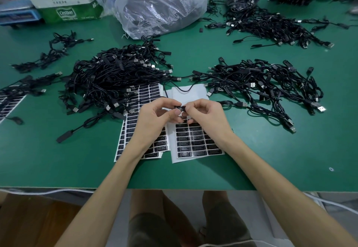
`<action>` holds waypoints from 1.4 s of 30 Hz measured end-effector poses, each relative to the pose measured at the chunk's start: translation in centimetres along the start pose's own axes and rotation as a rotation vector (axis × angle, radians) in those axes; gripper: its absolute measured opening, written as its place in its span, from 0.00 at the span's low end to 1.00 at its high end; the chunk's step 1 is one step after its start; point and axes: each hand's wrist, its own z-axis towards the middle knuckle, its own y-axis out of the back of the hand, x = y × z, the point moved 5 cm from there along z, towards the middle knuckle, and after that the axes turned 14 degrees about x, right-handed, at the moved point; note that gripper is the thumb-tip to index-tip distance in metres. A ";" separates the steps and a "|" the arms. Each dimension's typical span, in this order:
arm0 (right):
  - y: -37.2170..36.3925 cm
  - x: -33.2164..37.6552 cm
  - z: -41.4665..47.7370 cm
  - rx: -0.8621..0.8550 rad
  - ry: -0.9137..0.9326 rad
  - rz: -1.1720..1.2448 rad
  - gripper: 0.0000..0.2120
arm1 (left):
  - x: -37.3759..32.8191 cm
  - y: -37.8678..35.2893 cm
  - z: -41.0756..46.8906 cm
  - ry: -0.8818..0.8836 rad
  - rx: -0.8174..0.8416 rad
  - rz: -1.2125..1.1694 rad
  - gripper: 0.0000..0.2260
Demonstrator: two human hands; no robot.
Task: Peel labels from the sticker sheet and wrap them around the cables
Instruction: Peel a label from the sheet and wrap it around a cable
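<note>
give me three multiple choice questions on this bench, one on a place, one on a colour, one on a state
1. Where do the sticker sheets lie?
A) on the table, below the hands
B) on a chair
C) in a drawer

2. What colour is the table?
A) white
B) green
C) red

3. What are the left hand and right hand doing?
A) lying flat
B) holding scissors
C) both pinching a black label

Answers:
1 A, the sheets lie flat on the table under both hands.
2 B, the bare top is green.
3 C, the fingertips of both hands meet on the label.
</note>
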 end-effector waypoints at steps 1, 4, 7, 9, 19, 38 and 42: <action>0.0 0.1 0.0 0.000 0.009 -0.009 0.04 | 0.0 0.0 0.0 0.001 0.003 -0.002 0.09; 0.0 0.3 -0.1 0.000 0.026 -0.016 0.04 | 0.2 -0.1 0.1 0.001 0.006 -0.010 0.09; 0.0 0.3 -0.1 -0.004 0.024 -0.022 0.04 | 0.3 -0.1 0.1 0.009 0.011 0.003 0.08; 0.0 0.2 -0.1 -0.009 0.021 -0.020 0.04 | 0.3 -0.1 0.1 0.014 0.013 0.011 0.08; 0.2 -0.2 0.1 -0.053 0.006 -0.050 0.03 | 0.5 -0.2 0.1 0.038 0.044 0.067 0.08; 0.0 0.0 0.0 -0.053 -0.030 -0.102 0.02 | 0.5 -0.5 0.2 0.058 0.042 0.124 0.07; -0.1 0.1 0.0 -0.050 -0.029 -0.107 0.02 | 0.5 -0.5 0.2 0.057 0.047 0.126 0.06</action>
